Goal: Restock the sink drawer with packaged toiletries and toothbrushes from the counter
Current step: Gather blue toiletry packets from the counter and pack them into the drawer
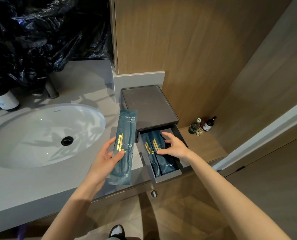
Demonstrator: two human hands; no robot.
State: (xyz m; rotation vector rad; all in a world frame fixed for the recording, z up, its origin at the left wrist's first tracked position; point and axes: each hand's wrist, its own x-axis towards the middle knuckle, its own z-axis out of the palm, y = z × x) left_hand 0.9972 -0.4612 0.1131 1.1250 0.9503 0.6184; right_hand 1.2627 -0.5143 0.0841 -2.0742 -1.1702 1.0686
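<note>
The task looks partly done. The left hand [108, 156] grips a teal comb packet [125, 146], gold-striped and slightly creased, upright above the grey surface [40, 184] and not yet stowed. Just beyond, the right hand [174, 146] lies with fingers spread flat on two matching packets [165, 163] lying side by side in the open drawer [168, 177]. No toothbrushes are visible outside their packaging.
</note>
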